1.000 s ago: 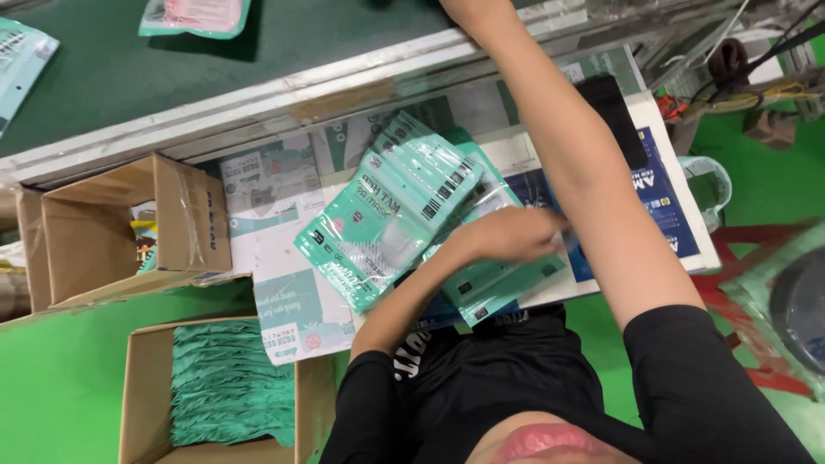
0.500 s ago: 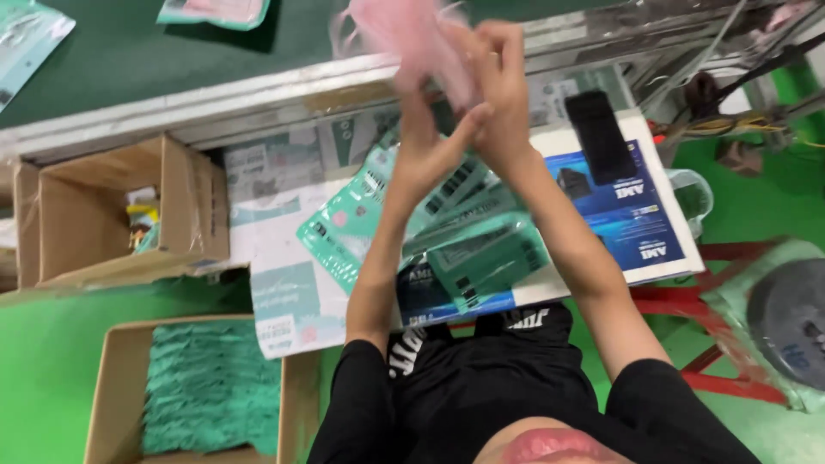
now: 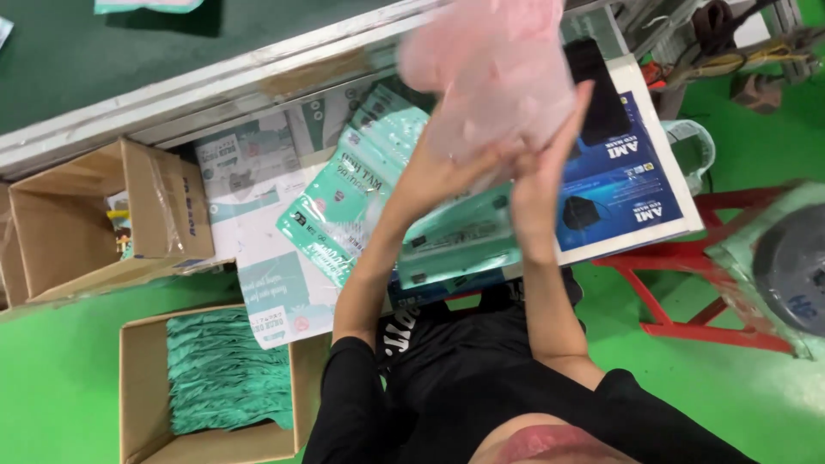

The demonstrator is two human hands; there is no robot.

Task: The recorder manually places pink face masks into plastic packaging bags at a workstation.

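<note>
Green floor (image 3: 60, 387) all round. Dark belt (image 3: 172, 51) runs along the top w/ a pale rail on its near edge. Worktop (image 3: 249, 223) sits below it, covered in printed sheets. Open empty-ish carton (image 3: 51, 223) at one end; second carton (image 3: 142, 412) on the floor, packed w/ green masks (image 3: 223, 374). Red stool (image 3: 687, 283) on the opposite side. Blue box (image 3: 632, 185) lies flat on the worktop, black phone (image 3: 601, 90) just beside it. Stack of teal pouches (image 3: 361, 185) fanned out mid-worktop. Pink masks (image 3: 494, 73), blurred, are held up above the pouches, between both hands. Left hand (image 3: 447, 167) grips them from below, fingers closed on the bunch. Right hand (image 3: 541, 167) presses flat vs. their side, fingers straight and together.
</note>
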